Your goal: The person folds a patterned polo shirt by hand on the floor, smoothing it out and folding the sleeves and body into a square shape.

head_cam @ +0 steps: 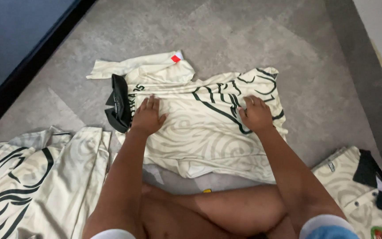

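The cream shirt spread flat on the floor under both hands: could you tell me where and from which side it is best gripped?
Probably at the near hem of the cream shirt, coming from the person's side. That edge lies loose and slightly lifted off the floor, while the left hand and right hand press the middle flat.

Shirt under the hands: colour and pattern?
Shirt: cream with pale swirls and black lines; head view.

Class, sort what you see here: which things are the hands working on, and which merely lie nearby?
In hand:
- left hand and right hand, flat on the cream patterned shirt

Lying about:
- cream garments at left
- folded shirt at right
- grey floor
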